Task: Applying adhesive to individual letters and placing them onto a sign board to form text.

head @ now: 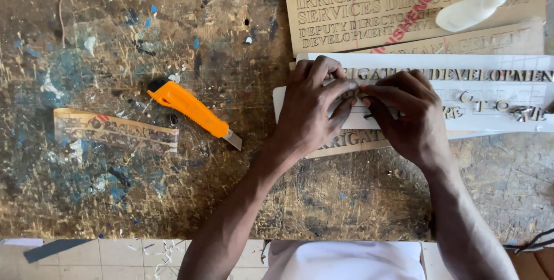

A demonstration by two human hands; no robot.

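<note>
Lettering work in hand: small cut-out letters are being seated on a white strip [490,92] that lies across the far right part of the tabletop [173,199], over a brown board [346,140] with cut lettering. Judged step: placing or pressing one letter into the row near the strip's left end. A row of letters already stands along the strip's far edge; a few loose letters [502,107] lie further right on it, apart from the hands.

Left hand [311,109]: fingers curled down, fingertips pressing the strip at its left end, thumb toward the right hand. It pins rather than grips; nothing is enclosed in it as far as can be seen.

Right hand [412,115]: fingers drawn together in a pinch, tips touching the left hand's fingertips. A small piece seems to be held at the tips, but it is too small to tell.

Next move, as judged: fine alignment with the neighbouring letters, light downward pressure, strip kept from sliding.

Elsewhere: orange utility knife [193,109] with its blade out, left of the hands, untouched. Offcut strip [115,130] near the left edge. Second lettered board [404,3] at the far edge, white squeeze bottle [479,8] lying on it.
</note>
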